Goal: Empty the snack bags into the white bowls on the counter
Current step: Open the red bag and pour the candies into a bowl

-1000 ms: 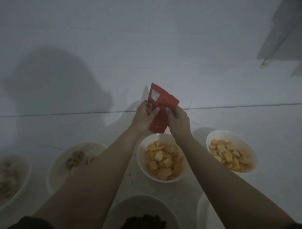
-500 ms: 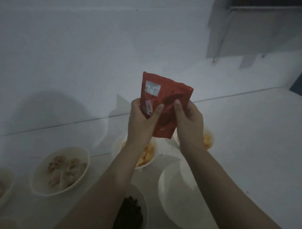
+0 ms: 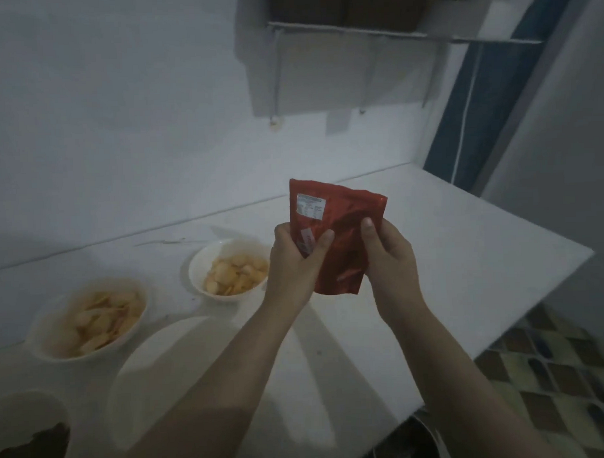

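Observation:
I hold a red snack bag [image 3: 342, 241] upright above the white counter [image 3: 459, 257], white label facing me. My left hand [image 3: 295, 263] grips its left side and my right hand [image 3: 387, 256] grips its right side. A white bowl [image 3: 199, 266] with yellow chips sits just left of my left hand. Further left, another white bowl [image 3: 40, 337] holds pale chips. Under my left forearm stands an empty-looking white bowl [image 3: 151, 378]. At the bottom left, a bowl [image 3: 12, 410] holds something dark.
The counter's right edge [image 3: 523, 317] runs diagonally, with patterned floor tiles [image 3: 566, 373] beyond it. A wall shelf [image 3: 355, 31] hangs above the counter. A dark round object [image 3: 414, 444] lies below the counter edge at the bottom right.
The view has swung to the right and up; the bowls now lie to the left. Both hands have kept hold of the red bag, now more upright and away from the bowls.

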`<state>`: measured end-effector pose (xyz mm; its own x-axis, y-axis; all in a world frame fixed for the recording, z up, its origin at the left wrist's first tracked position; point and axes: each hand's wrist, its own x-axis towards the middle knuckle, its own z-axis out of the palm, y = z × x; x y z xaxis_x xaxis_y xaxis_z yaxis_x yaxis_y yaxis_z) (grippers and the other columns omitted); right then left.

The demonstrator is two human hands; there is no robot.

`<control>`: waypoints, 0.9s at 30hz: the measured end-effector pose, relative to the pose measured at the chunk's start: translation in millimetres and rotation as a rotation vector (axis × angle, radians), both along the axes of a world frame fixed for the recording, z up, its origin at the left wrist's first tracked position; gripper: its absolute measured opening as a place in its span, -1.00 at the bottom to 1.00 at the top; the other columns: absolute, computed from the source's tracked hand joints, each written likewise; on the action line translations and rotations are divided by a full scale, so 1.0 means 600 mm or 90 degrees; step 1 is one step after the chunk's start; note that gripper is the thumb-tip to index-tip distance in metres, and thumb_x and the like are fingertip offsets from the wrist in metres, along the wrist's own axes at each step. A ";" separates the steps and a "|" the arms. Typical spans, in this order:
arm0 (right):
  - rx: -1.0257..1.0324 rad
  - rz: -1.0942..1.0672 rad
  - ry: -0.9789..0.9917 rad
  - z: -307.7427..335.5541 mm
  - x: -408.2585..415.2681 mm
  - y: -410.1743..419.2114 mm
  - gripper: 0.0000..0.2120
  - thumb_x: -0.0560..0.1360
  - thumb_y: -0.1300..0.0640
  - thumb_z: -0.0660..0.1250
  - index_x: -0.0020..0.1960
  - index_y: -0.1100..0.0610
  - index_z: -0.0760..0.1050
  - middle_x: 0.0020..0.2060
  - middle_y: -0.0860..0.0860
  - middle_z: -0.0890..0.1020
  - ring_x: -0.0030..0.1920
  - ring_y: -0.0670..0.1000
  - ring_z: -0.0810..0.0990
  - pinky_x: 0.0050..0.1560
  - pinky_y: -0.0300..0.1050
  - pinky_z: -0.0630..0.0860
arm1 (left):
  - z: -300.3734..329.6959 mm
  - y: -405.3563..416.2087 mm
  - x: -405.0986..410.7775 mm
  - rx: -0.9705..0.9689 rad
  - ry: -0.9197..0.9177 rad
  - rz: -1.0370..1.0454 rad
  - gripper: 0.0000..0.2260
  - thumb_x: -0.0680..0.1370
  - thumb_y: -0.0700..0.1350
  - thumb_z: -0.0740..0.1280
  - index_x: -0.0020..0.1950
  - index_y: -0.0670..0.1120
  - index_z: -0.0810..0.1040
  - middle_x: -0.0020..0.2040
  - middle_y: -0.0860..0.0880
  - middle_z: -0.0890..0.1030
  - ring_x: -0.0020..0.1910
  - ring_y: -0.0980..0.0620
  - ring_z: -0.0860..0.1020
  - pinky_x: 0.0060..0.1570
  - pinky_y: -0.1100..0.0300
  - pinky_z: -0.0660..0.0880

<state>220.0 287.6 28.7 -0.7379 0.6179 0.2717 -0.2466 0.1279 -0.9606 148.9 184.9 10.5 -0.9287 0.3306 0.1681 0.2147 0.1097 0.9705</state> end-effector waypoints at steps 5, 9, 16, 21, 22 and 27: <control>0.010 0.002 -0.092 -0.058 0.056 0.095 -0.74 0.65 -0.02 0.17 -0.07 -0.12 0.62 -0.07 -0.12 0.71 0.01 -0.07 0.67 0.13 0.01 0.61 | -0.064 0.087 0.026 -0.061 -0.028 -0.008 -0.41 0.35 0.37 0.30 0.16 -0.04 0.43 0.06 0.00 0.62 0.02 0.00 0.62 0.06 -0.04 0.58; 0.008 0.028 -0.149 -0.091 0.080 0.145 -0.72 0.65 -0.05 0.15 0.00 -0.09 0.63 -0.03 -0.06 0.71 0.05 -0.02 0.67 0.15 0.14 0.58 | -0.115 0.126 0.040 -0.093 -0.027 0.035 -0.47 0.35 0.38 0.30 0.03 -0.04 0.52 -0.12 0.01 0.65 -0.11 0.04 0.63 -0.04 -0.03 0.58; -0.148 0.118 -0.213 -0.092 0.079 0.167 -0.47 0.63 -0.22 -0.07 -0.01 -0.04 0.64 -0.08 -0.09 0.73 0.02 -0.11 0.68 0.10 -0.05 0.56 | -0.137 0.140 0.034 -0.166 -0.029 0.094 -0.47 0.49 0.22 0.33 0.34 -0.05 0.39 0.16 -0.02 0.40 0.14 0.02 0.46 0.15 0.08 0.46; -0.052 0.183 -0.260 -0.085 0.063 0.153 -0.60 0.67 -0.11 0.01 0.13 -0.03 0.61 -0.01 -0.06 0.70 0.04 -0.06 0.67 0.08 -0.03 0.60 | -0.089 0.153 0.065 -0.018 -0.155 0.018 -0.54 0.59 0.19 0.20 0.41 0.02 0.25 0.23 0.03 0.47 0.04 0.17 0.55 -0.11 0.34 0.43; -0.026 0.201 -0.265 -0.085 0.061 0.150 -0.65 0.67 -0.10 0.04 0.19 -0.07 0.57 0.03 -0.09 0.68 0.07 -0.07 0.66 0.10 -0.04 0.60 | -0.082 0.154 0.071 -0.015 -0.166 0.002 -0.59 0.60 0.21 0.17 0.38 0.06 0.26 0.18 0.07 0.50 0.00 0.22 0.57 -0.12 0.34 0.44; 0.008 0.198 -0.251 -0.086 0.055 0.139 -0.65 0.65 -0.11 0.11 0.42 -0.20 0.38 0.29 -0.12 0.55 0.27 -0.09 0.54 0.32 -0.02 0.48 | -0.061 0.146 0.084 -0.024 -0.156 -0.033 -0.74 0.63 0.17 0.12 -0.01 0.00 0.41 -0.15 0.06 0.59 -0.25 0.33 0.58 -0.25 0.44 0.47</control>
<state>253.1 370.8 -22.7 -0.9344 0.3512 -0.0593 0.1071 0.1181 -0.9872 199.1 272.6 -26.0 -0.9216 0.3812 -0.0737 -0.0207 0.1414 0.9897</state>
